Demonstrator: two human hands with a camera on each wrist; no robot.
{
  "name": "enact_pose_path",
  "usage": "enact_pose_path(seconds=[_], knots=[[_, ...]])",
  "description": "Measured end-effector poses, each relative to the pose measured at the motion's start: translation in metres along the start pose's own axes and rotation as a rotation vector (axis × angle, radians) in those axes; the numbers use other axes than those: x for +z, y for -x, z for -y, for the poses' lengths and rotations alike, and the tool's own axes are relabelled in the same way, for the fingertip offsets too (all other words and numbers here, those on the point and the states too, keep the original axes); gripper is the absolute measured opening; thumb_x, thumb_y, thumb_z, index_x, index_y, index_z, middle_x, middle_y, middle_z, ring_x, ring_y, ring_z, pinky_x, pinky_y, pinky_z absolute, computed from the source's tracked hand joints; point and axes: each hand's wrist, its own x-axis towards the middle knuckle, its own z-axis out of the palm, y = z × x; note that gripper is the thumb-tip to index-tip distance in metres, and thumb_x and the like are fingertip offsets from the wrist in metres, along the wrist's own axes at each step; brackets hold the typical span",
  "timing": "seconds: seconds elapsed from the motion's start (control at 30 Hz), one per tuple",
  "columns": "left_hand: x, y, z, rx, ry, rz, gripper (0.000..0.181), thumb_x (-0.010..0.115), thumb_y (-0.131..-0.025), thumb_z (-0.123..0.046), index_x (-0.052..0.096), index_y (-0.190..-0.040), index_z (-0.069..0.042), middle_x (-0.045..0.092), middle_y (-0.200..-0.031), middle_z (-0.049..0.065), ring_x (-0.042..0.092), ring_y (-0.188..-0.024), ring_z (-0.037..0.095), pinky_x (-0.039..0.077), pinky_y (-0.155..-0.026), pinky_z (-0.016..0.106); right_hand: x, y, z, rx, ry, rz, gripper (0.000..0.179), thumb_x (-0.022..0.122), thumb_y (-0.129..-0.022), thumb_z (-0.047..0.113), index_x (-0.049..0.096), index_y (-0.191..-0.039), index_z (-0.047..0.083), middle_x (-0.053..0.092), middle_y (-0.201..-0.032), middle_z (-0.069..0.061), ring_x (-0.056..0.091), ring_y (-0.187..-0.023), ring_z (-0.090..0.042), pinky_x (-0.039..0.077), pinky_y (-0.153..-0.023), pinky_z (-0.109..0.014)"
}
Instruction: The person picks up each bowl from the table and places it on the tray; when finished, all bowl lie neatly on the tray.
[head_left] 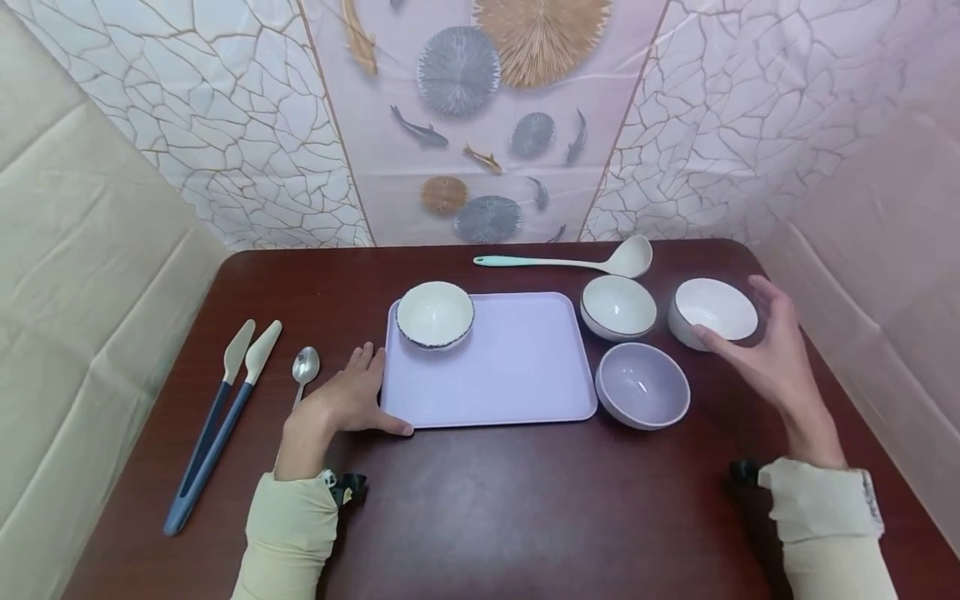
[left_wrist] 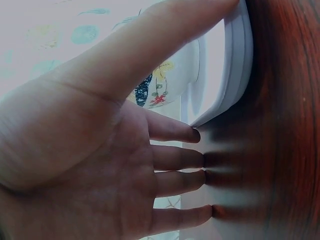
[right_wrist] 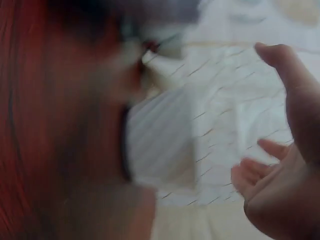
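The left hand [head_left: 348, 402], fingers spread, is touching a flat lilac tray [head_left: 517, 358] lying mid-frame; the right hand [head_left: 780, 365], released, is hovering beside a ribbed white bowl [head_left: 716, 308] sitting right of centre.

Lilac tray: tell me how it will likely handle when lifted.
The lilac tray is probably stiff, given its flat floor and raised rim. It may dip toward its far left corner, where a dark-rimmed bowl stands.
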Motion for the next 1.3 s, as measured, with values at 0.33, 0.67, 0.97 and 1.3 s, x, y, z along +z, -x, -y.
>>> enact_pose_path(seconds=[0.33, 0.67, 0.97, 1.3], knots=[[0.008, -0.001, 0.001, 0.012, -0.026, 0.024, 0.125, 0.084, -0.070, -0.051, 0.011, -0.153, 0.008, 0.005, -0.157, 0.031, 0.005, -0.145, 0.044, 0.024, -0.112, 0.055, 0.005, -0.014, -0.047, 0.145, 0.174, 0.025, 0.117, 0.087, -0.072, 0.034, 0.012, -0.154, -0.002, 0.023, -0.152, -0.031, 0.027, -0.132, -0.052, 0.026, -0.104, -0.064], [0.009, -0.001, 0.002, 0.018, -0.040, 0.015, 0.126, 0.084, -0.070, -0.052, 0.012, -0.153, 0.008, 0.006, -0.157, 0.032, 0.005, -0.145, 0.044, 0.023, -0.112, 0.054, 0.005, -0.018, -0.052, 0.230, 0.193, -0.015, 0.115, 0.086, -0.071, 0.041, 0.016, -0.153, 0.001, 0.028, -0.154, -0.026, 0.033, -0.135, -0.044, 0.026, -0.110, -0.055], [0.009, -0.004, 0.004, -0.005, -0.047, 0.017, 0.127, 0.084, -0.069, -0.052, 0.011, -0.153, 0.009, 0.005, -0.157, 0.031, 0.004, -0.145, 0.044, 0.022, -0.112, 0.056, -0.008, -0.012, -0.030, 0.206, 0.187, -0.067, 0.108, 0.087, -0.071, 0.034, 0.023, -0.153, 0.006, 0.034, -0.153, -0.020, 0.036, -0.135, -0.038, 0.027, -0.111, -0.043], [-0.002, -0.006, 0.005, -0.007, -0.080, 0.003, 0.126, 0.084, -0.069, -0.051, 0.011, -0.151, 0.011, 0.007, -0.156, 0.034, 0.006, -0.145, 0.046, 0.023, -0.111, 0.057, -0.002, 0.041, 0.066, -0.189, -0.069, 0.118, 0.108, 0.089, -0.050, -0.012, 0.042, -0.144, 0.008, 0.048, -0.140, -0.009, 0.043, -0.124, -0.006, 0.031, -0.097, -0.010]])
